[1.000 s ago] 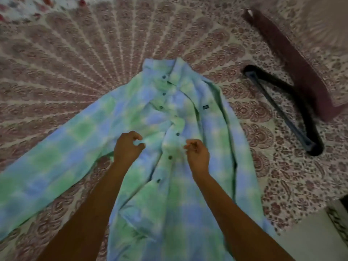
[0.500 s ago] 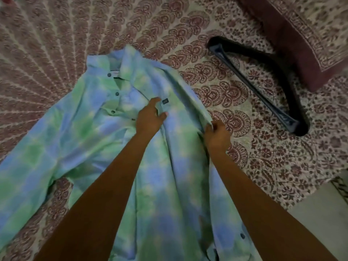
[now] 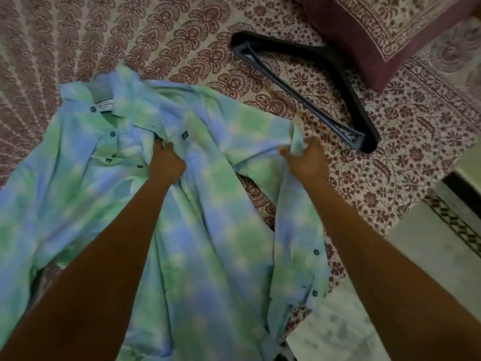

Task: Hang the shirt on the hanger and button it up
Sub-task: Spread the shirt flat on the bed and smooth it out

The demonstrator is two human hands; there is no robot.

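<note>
Head view: one shirt (image 3: 221, 230), one hanger (image 3: 283, 44), one pillow (image 3: 364, 29) and two hands are counted. The shirt is spread on the patterned bedspread (image 3: 130, 35), reaching the near right bed edge beside the floor (image 3: 429, 256). Its front is gripped by the curled left hand (image 3: 166, 165) and its right edge by the curled right hand (image 3: 308, 160). The hanger is laid far right, apart from the shirt, near the pillow.
</note>
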